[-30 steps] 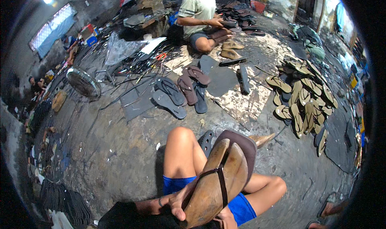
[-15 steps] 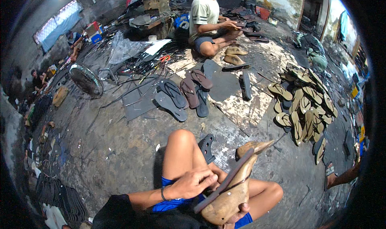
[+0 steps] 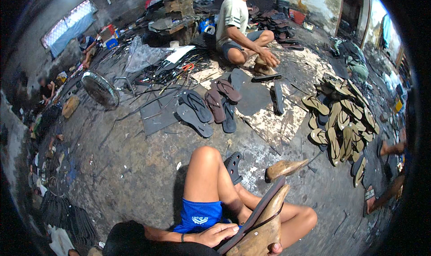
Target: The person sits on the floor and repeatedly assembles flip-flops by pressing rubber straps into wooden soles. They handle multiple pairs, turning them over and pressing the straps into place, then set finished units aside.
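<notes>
A dark flip-flop (image 3: 256,211) is fitted sole-outward along a worn wooden shoe last (image 3: 265,231), its thin strap running round the wood. The pair stands tilted above my folded legs. From below, my right hand (image 3: 275,249) grips the last near its heel end, with only fingertips showing. My left hand (image 3: 219,233) is closed against the sole's lower edge, fingers together; its fingertips are partly hidden. Just past the toe end, a second wooden last (image 3: 285,169) lies on the floor.
Ahead lie several dark flip-flops (image 3: 215,105) beside a grey sheet (image 3: 157,114). A heap of tan flip-flops (image 3: 343,121) is at the right. A co-worker (image 3: 238,27) sits beyond, one hand at another last. A fan (image 3: 99,90) stands left; a dark clog (image 3: 233,168) is by my knee.
The last with the flip-flop has come down and nearer, uncovering the last on the floor. My left hand has moved down to the sole's lower edge. The co-worker now reaches toward a last.
</notes>
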`<state>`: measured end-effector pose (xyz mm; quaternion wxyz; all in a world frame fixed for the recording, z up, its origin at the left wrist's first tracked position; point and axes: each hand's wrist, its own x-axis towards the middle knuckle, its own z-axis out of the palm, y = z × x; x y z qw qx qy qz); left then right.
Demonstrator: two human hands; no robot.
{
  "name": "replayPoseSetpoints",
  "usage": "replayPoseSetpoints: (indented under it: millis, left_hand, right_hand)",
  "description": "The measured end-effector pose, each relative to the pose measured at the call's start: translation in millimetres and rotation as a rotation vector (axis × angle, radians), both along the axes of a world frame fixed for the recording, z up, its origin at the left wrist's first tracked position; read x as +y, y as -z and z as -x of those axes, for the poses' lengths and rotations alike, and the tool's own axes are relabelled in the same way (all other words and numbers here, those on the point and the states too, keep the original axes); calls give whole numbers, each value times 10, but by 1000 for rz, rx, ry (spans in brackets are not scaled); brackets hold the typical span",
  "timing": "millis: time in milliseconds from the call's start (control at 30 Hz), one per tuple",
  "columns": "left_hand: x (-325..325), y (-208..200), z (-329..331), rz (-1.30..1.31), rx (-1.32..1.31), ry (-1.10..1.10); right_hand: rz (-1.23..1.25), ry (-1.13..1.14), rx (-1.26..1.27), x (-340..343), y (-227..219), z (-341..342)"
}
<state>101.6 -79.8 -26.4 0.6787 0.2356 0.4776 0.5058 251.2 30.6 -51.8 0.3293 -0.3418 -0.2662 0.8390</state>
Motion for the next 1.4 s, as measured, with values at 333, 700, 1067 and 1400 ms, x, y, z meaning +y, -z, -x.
replayPoseSetpoints:
  millis: [333, 700, 1067, 1400]
  left_hand:
    - [147, 359, 167, -336, -865, 131]
    - [432, 817, 189, -6, -563, -520]
    - [2112, -294, 2842, -52, 231, -1124]
    - [1140, -366, 2685, -266, 855, -576]
  right_hand:
    - [94, -82, 127, -86, 48, 44]
    - [-722, -415, -655, -235, 361, -25]
    - [-422, -135, -485, 320, -148, -151]
    - [-846, 636, -1242, 1104, -433, -1568]
